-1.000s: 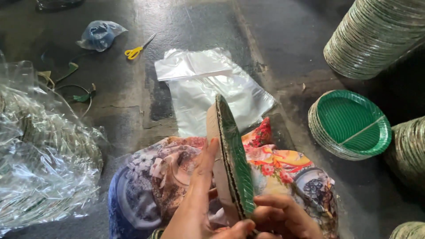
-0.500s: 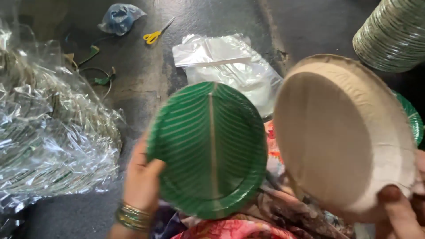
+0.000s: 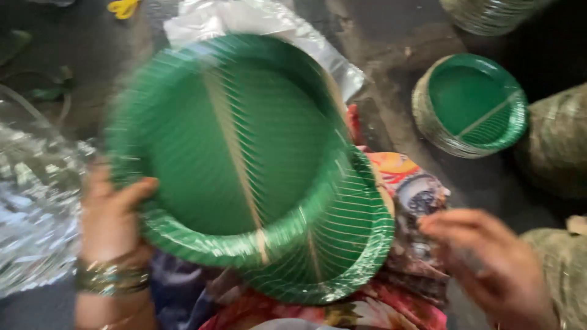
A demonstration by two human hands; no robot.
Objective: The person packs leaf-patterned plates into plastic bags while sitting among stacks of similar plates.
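Head view: round green leaf-patterned paper plate (image 3: 226, 146) at frame centre, rim pinched by left hand (image 3: 113, 223), overlapping second green plate (image 3: 342, 244) on patterned cloth (image 3: 416, 189). Right hand (image 3: 489, 263) lower right, fingers loosely curled, empty. Stack of green plates (image 3: 471, 104) upper right.

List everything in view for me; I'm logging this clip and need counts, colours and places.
Held plate: one, green with pale ribs, centre, gripped at its left rim, blurred.
Lower plate: one, green, under the held plate, on the lap.
Plate stack: one, green top, right on the floor.
Other stacks: at least three, greyish, top right and right edge.
Plastic bag: one, clear, top centre behind the held plate.
Crinkled plastic: one heap, clear, left.
Scissors: one, yellow handles, top left.
Cloth: patterned, many colours, over the lap.
Bangles: several, on the left wrist.
Left hand: holds the held plate.
Right hand: open, lower right, holds nothing.
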